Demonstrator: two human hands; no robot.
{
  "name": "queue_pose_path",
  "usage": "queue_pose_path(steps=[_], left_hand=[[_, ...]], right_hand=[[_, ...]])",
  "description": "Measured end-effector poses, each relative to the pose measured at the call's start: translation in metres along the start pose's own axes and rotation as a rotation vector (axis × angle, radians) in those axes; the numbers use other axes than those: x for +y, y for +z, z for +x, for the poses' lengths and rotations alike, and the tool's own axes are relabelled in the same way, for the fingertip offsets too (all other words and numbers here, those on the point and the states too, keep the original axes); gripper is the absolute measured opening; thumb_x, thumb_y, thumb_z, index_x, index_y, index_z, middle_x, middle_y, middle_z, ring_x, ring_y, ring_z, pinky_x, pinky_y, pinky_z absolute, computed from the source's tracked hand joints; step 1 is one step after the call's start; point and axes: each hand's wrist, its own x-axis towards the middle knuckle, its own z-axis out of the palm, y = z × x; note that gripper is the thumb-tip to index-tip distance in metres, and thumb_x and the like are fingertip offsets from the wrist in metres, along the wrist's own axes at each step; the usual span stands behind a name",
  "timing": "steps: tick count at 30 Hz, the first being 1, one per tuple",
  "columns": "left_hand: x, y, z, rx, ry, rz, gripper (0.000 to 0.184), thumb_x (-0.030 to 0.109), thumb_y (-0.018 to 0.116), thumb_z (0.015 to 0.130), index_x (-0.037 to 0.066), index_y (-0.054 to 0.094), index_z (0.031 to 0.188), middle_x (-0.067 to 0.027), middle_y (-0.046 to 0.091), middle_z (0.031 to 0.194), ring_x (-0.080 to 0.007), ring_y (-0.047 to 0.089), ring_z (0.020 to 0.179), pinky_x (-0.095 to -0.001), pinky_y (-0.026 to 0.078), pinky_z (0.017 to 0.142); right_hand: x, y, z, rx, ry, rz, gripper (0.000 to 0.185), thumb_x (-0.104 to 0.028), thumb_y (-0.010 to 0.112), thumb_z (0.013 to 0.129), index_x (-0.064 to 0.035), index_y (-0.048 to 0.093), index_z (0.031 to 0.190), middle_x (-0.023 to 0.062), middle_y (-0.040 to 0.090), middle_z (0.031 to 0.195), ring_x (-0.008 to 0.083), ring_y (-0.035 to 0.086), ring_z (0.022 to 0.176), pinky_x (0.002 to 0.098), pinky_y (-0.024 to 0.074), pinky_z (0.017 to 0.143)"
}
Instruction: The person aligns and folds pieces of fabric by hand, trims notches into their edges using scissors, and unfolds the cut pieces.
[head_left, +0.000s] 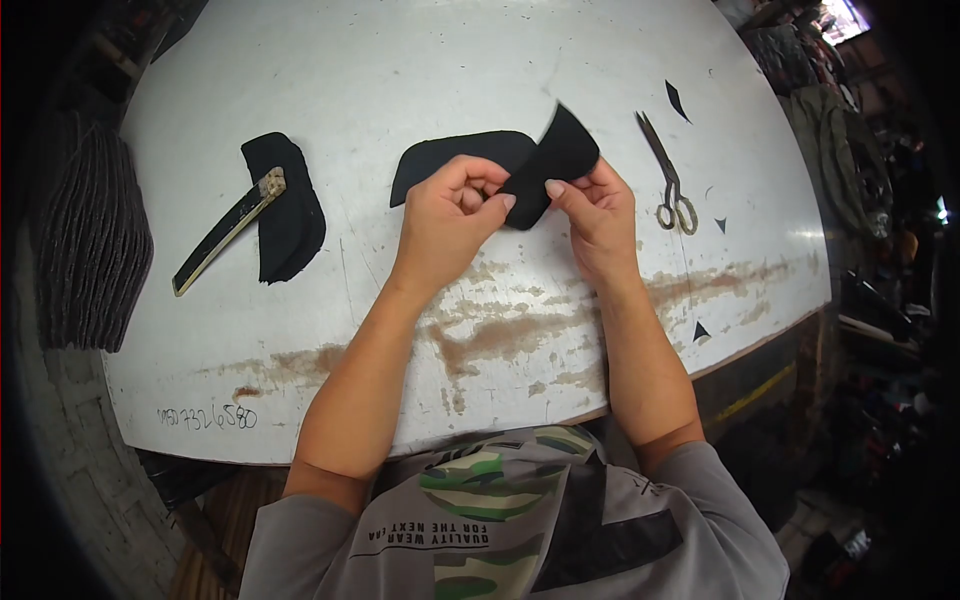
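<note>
A black fabric piece is held up at a slant between my two hands, over the table. My left hand pinches its lower left edge between thumb and fingers. On the right side, my right hand grips it with the thumb in front and the fingers behind. Just behind the left hand, a second black fabric piece with rounded corners lies flat, partly covered by the hand and the held piece. Metal scissors lie to the right of my right hand, points facing away.
At the left, a black-handled tool rests across stacked black fabric pieces. Small black scraps lie around the scissors. A pile of dark folded material stands beyond the left edge of the white table, whose front surface is worn.
</note>
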Motion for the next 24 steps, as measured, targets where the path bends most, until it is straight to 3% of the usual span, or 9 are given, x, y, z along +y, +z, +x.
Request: queue_pose_path(steps=[3,7,13,18,22,23,24], left_hand=[[-0.001,0.001,0.000,0.060,0.198,0.107,0.014,-0.006,0.065,0.081,0.003,0.067,0.090,-0.0016,0.067,0.090,-0.0017,0.050,0.058,-0.0185,0.041,0.053],[-0.002,0.001,-0.001,0.163,0.377,0.172,0.017,-0.008,0.063,0.079,0.005,0.067,0.090,-0.0065,0.067,0.107,-0.0064,0.057,0.062,-0.0207,0.046,0.055],[0.001,0.001,-0.002,0.256,0.675,0.425,0.018,-0.009,0.063,0.078,0.005,0.066,0.089,-0.0109,0.066,0.115,-0.0131,0.065,0.076,-0.0248,0.053,0.061],[0.002,0.004,0.006,0.428,0.834,0.492,0.020,-0.009,0.065,0.078,0.006,0.067,0.091,-0.0079,0.065,0.099,-0.0123,0.061,0.067,-0.0246,0.051,0.057],[0.004,0.001,-0.001,0.383,0.638,0.389,0.021,-0.009,0.066,0.078,0.006,0.067,0.093,-0.0037,0.060,0.085,-0.0115,0.055,0.058,-0.0241,0.049,0.058],[0.003,0.000,-0.002,0.341,0.599,0.394,0.019,-0.006,0.062,0.084,0.005,0.066,0.099,-0.0023,0.061,0.083,-0.0091,0.054,0.058,-0.0223,0.047,0.057],[0.004,0.000,-0.004,0.332,0.453,0.255,0.018,-0.004,0.061,0.086,0.004,0.065,0.101,-0.0019,0.062,0.081,-0.0082,0.054,0.059,-0.0218,0.046,0.057]], right_hand=[[0.007,-0.011,0.003,-0.165,-0.191,-0.035,0.010,0.001,0.065,0.087,-0.0018,0.065,0.096,0.0124,0.062,0.119,0.0172,0.060,0.106,0.0297,0.0483,0.093],[0.001,-0.009,0.000,-0.189,-0.149,0.005,0.008,0.005,0.063,0.086,-0.0016,0.068,0.086,0.0180,0.052,0.134,0.0245,0.052,0.121,0.0342,0.0431,0.102],[0.001,-0.009,0.001,-0.207,-0.234,-0.125,0.016,0.009,0.056,0.086,-0.0012,0.069,0.083,0.0174,0.052,0.137,0.0258,0.047,0.127,0.0355,0.0392,0.105],[0.000,-0.005,-0.002,-0.193,-0.225,-0.174,0.021,0.011,0.052,0.084,-0.0003,0.069,0.084,0.0157,0.056,0.131,0.0210,0.054,0.116,0.0316,0.0440,0.097],[0.003,-0.007,-0.010,-0.165,-0.069,-0.266,0.020,0.011,0.052,0.085,0.0007,0.069,0.086,0.0084,0.065,0.108,0.0123,0.058,0.095,0.0248,0.0455,0.084],[0.004,-0.002,-0.011,-0.153,-0.084,-0.244,0.019,0.010,0.052,0.086,0.0007,0.069,0.086,0.0027,0.064,0.092,0.0083,0.054,0.083,0.0221,0.0427,0.075],[0.003,-0.001,-0.013,-0.138,-0.070,-0.260,0.019,0.010,0.053,0.086,0.0006,0.069,0.086,0.0024,0.064,0.092,0.0079,0.054,0.082,0.0218,0.0421,0.073]])
